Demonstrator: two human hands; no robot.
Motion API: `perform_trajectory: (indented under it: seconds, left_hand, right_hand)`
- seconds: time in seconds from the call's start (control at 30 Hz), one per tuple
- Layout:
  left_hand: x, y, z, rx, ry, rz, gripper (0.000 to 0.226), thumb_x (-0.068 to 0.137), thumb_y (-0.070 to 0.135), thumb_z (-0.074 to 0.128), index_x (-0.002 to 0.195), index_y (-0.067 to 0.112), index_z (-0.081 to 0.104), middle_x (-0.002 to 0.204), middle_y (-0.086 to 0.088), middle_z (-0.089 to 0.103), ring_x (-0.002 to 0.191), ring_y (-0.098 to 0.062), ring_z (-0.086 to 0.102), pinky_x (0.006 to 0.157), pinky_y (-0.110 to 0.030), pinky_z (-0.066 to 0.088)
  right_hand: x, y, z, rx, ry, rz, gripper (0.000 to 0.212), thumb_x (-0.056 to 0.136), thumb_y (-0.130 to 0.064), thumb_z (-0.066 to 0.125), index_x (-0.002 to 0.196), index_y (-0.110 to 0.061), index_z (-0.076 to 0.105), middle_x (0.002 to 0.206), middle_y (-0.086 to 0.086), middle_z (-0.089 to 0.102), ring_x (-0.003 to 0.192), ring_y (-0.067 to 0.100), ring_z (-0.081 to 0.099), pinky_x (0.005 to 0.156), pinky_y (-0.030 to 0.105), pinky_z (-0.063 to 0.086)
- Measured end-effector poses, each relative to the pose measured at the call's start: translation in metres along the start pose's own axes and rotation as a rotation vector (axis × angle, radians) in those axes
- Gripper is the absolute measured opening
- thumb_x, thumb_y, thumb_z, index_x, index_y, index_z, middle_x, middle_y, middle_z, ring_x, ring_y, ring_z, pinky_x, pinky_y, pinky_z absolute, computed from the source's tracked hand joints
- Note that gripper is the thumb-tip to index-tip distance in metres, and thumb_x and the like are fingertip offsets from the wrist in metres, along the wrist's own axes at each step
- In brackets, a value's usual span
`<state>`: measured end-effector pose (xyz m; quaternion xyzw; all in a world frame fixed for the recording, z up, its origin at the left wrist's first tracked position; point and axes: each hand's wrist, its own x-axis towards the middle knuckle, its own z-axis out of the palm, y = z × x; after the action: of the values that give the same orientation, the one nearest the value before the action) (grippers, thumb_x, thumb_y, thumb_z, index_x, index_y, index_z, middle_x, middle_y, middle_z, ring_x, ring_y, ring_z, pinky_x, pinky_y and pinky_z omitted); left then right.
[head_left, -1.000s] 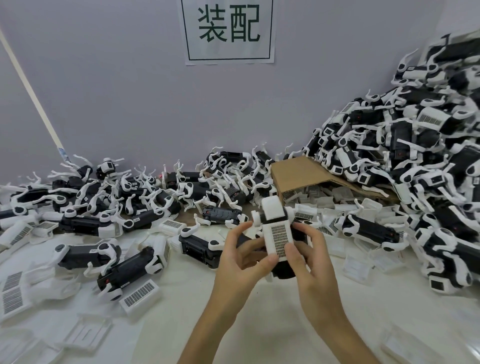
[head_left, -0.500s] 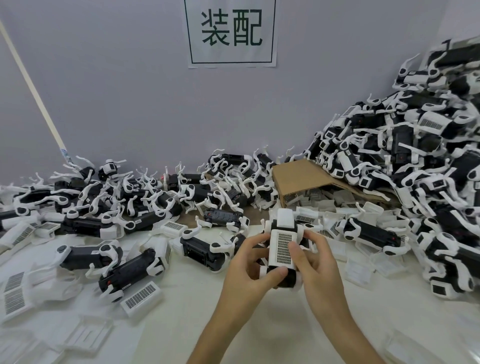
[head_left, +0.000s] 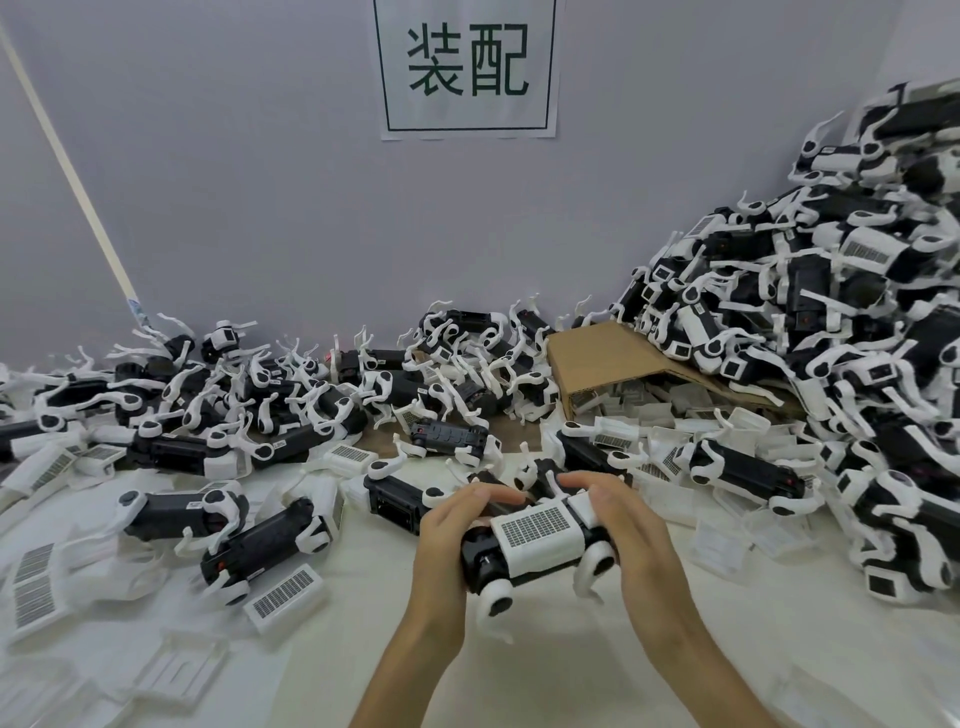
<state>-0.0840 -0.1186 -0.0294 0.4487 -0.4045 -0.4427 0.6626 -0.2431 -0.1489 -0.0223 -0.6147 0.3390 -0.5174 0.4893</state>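
Above the table (head_left: 571, 675), both hands' fingers (head_left: 498, 496) grip the toy robot dog (head_left: 535, 540) sideways

A plain, pale lilac-grey wall (head_left: 249, 218) closes the far side. High at its middle hangs a white paper sign (head_left: 467, 122) with two green characters in a thin frame. A pale strip (head_left: 67, 166) slants across the wall at far left. The white tabletop (head_left: 545, 675) runs from near to far. A brown cardboard sheet (head_left: 608, 358) lies far right of centre. Soft, even light.
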Motion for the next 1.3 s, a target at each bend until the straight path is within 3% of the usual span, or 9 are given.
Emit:
perform_trajectory:
  seconds: [0.2,0.4,0.53,0.67,0.8,0.9,1.03,1.2,1.3]
  left_hand:
    - [-0.001,0.007,-0.001,-0.155,0.127,-0.143,0.039,0.057,0.043,0.070,0.077,0.009,0.072,0.079,-0.016,0.063,0.068,-0.027,0.063,0.051,-0.027,0.051]
    - [0.006,0.005,-0.015,-0.348,0.377,-0.195,0.029,0.093,0.026,0.053,0.073,0.011,0.066,0.055,-0.007,0.052,0.050,-0.025,0.054,0.050,-0.027,0.046]
    - [0.015,-0.006,-0.024,0.015,0.581,0.130,0.026,0.094,0.005,0.054,0.071,0.010,0.065,0.057,-0.003,0.061,0.058,-0.017,0.057,0.062,-0.030,0.045]
    - [0.019,-0.018,-0.039,0.619,0.664,0.337,0.025,0.091,0.005,0.064,0.099,0.027,0.070,0.105,0.011,0.070,0.101,-0.016,0.058,0.090,-0.029,0.045]
    - [0.025,-0.024,-0.046,0.972,0.472,0.279,0.040,0.094,0.013,0.064,0.132,0.025,0.064,0.146,0.008,0.052,0.134,-0.021,0.040,0.112,-0.032,0.025]
    - [0.022,-0.022,-0.042,1.148,0.418,0.292,0.045,0.092,0.031,0.069,0.136,0.027,0.060,0.147,0.007,0.053,0.132,-0.024,0.043,0.110,-0.041,0.031]
    - [0.016,-0.023,-0.044,1.353,0.353,0.289,0.055,0.079,0.038,0.080,0.130,0.029,0.064,0.141,0.004,0.057,0.129,-0.028,0.044,0.100,-0.045,0.034]
    - [0.021,-0.020,-0.049,1.528,0.277,0.218,0.060,0.095,0.041,0.058,0.146,0.045,0.028,0.158,0.016,0.019,0.140,-0.018,0.020,0.109,-0.033,0.026]
    - [0.024,-0.018,-0.047,1.506,0.280,0.106,0.059,0.094,0.044,0.059,0.145,0.046,0.031,0.158,0.017,0.020,0.141,-0.019,0.019,0.115,-0.038,0.025]
  right_hand:
    - [-0.002,-0.004,-0.004,0.002,-0.169,0.038,0.031,0.085,-0.053,0.051,0.103,-0.036,0.070,0.101,-0.001,0.070,0.091,0.018,0.065,0.074,0.018,0.048]
    - [-0.004,-0.009,-0.001,-0.063,-0.313,0.031,0.034,0.077,-0.058,0.062,0.103,-0.037,0.069,0.099,-0.006,0.070,0.079,0.011,0.060,0.068,0.022,0.047]
    - [0.000,-0.006,-0.001,-0.050,-0.232,0.090,0.034,0.074,-0.053,0.069,0.092,-0.025,0.074,0.086,0.007,0.068,0.068,0.009,0.055,0.059,0.021,0.045]
    - [0.003,-0.003,-0.004,0.105,-0.096,0.281,0.052,0.067,-0.044,0.078,0.093,0.000,0.071,0.076,0.013,0.061,0.064,0.016,0.055,0.058,0.025,0.049]
    - [0.006,-0.004,-0.005,0.352,-0.004,0.467,0.035,0.079,-0.036,0.068,0.091,-0.003,0.070,0.074,0.011,0.062,0.061,0.018,0.059,0.064,0.031,0.055]
    - [0.009,-0.005,-0.004,0.514,0.046,0.605,0.037,0.085,-0.029,0.067,0.107,0.000,0.067,0.082,0.019,0.062,0.072,0.030,0.059,0.063,0.038,0.058]
    - [0.007,-0.008,0.000,0.575,-0.011,0.684,0.051,0.071,-0.032,0.069,0.109,0.001,0.064,0.078,0.019,0.063,0.059,0.027,0.059,0.047,0.030,0.054]
    - [0.002,-0.004,0.002,0.592,-0.199,0.750,0.057,0.078,-0.028,0.074,0.123,0.006,0.065,0.092,0.019,0.065,0.065,0.026,0.065,0.056,0.032,0.055]
    - [0.004,-0.002,0.004,0.542,-0.242,0.764,0.053,0.070,-0.031,0.081,0.112,0.000,0.072,0.098,0.017,0.064,0.068,0.024,0.066,0.063,0.030,0.056]
